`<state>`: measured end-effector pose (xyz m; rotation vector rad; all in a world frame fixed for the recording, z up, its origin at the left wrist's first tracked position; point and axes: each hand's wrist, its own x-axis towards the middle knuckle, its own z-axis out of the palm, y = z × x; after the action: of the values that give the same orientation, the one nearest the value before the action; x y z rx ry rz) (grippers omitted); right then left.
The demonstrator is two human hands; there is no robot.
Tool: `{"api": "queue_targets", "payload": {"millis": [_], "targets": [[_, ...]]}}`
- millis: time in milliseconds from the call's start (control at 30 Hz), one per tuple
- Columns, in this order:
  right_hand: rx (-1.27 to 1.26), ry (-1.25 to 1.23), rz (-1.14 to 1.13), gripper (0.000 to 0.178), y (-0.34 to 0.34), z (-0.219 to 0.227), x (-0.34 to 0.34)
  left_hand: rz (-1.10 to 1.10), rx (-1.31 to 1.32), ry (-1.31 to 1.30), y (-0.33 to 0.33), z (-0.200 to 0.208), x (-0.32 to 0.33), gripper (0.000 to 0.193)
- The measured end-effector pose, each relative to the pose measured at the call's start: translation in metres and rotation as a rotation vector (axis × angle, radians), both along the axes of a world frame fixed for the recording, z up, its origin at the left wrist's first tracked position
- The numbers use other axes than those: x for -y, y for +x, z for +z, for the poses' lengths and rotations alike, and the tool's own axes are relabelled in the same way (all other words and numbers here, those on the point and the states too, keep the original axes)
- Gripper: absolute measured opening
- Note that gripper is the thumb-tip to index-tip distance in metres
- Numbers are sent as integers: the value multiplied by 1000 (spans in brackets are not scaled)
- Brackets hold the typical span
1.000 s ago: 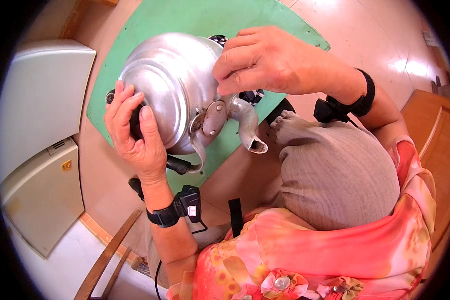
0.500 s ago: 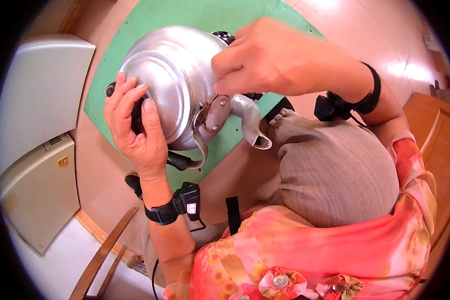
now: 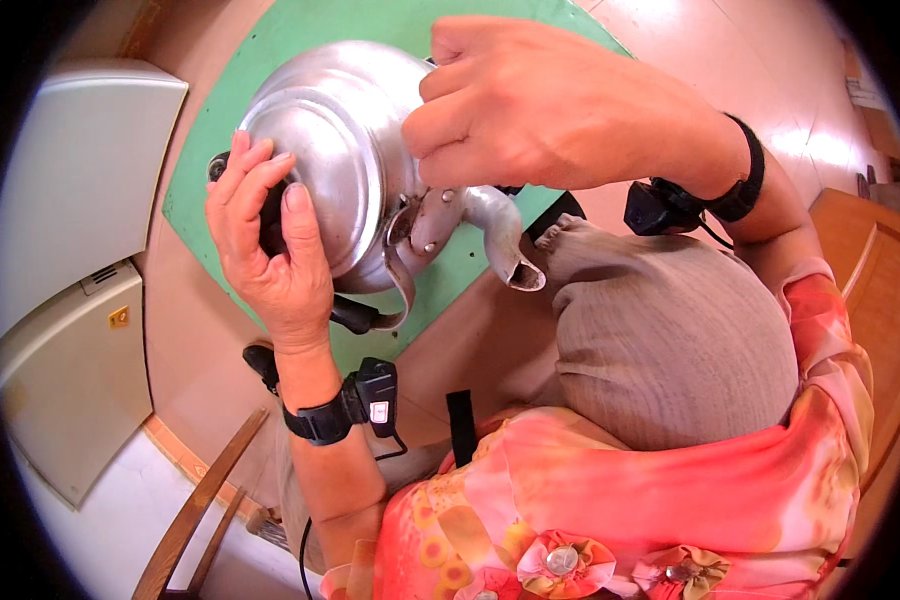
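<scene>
A silver metal kettle (image 3: 345,110) lies tipped over on a green tabletop (image 3: 270,35), its lid side toward the left. Its curved spout (image 3: 495,225) points toward me, and the handle (image 3: 355,313) with a black grip hangs below. My left hand (image 3: 275,235) is closed round the black lid knob, steadying the kettle. Curled fingers of my right hand (image 3: 510,105) press against the kettle's upper side above the spout. What those fingers hold, if anything, is hidden behind the hand.
Pale cabinets (image 3: 80,190) stand on the left. Below them is a wooden chair part (image 3: 200,505). My knee in grey-brown cloth (image 3: 680,340) rises close to the spout. A brown wooden piece of furniture (image 3: 860,250) stands at the right.
My right hand has shifted a little left over the kettle's side, covering a dark patterned thing seen behind it before. My left hand stays on the lid knob.
</scene>
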<state>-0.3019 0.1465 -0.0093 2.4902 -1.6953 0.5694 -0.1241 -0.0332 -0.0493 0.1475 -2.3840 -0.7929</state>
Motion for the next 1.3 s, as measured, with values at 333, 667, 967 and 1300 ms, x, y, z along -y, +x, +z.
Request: {"api": "queue_targets", "payload": {"millis": [333,667,967,1300], "targets": [[109,1,56,15,-8,-1,0,28,-72,51,-4,-4,-2,16],[218,-8,124,18,-10,6,3,20,-75,64,-5,-4,-1,16],[27,29,55,18,-6,4,5,11,-82,68,-6,-4,-3,16],[11,-21,132,20,-6,10,10,14,-76,55,-5,-4,-2,16]]}}
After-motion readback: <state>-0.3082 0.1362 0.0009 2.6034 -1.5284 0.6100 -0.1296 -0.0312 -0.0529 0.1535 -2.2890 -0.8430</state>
